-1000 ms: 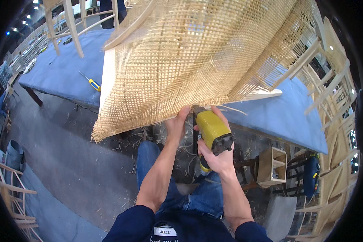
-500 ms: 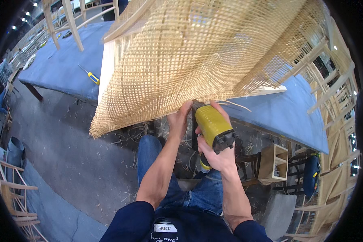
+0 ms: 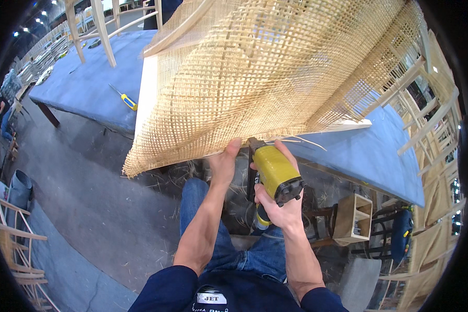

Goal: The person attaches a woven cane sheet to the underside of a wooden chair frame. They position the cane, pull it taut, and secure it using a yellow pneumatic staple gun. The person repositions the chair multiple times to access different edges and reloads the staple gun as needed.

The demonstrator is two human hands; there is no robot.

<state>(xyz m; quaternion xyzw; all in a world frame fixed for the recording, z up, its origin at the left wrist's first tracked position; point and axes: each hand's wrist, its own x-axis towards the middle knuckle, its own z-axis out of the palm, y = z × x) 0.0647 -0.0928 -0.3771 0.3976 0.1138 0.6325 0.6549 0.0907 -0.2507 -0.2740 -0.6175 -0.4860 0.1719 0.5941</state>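
A sheet of woven cane webbing (image 3: 208, 99) drapes over a pale wooden frame (image 3: 146, 99) in front of me. My left hand (image 3: 222, 165) is closed on its near edge, with the thumb on top and the fingers mostly hidden below. Just to the right, my right hand (image 3: 285, 208) grips a yellow and black staple gun (image 3: 273, 165), apparently a pneumatic one. Its nose meets the near edge of the webbing, a short way from my left thumb. Loose cane strands (image 3: 309, 142) stick out to the right of the nose.
Under the frame stands a blue-topped table (image 3: 83, 86), with a yellow-handled screwdriver (image 3: 128, 101) on its left part. Wooden chair legs (image 3: 103, 34) rise at the back left. A small wooden box (image 3: 352, 217) sits low at the right. Cane scraps litter the floor (image 3: 88, 171).
My left hand has slid a little left along the edge, widening the gap to the staple gun's nose. The whole view has shifted slightly. The gun stays at the webbing's edge.
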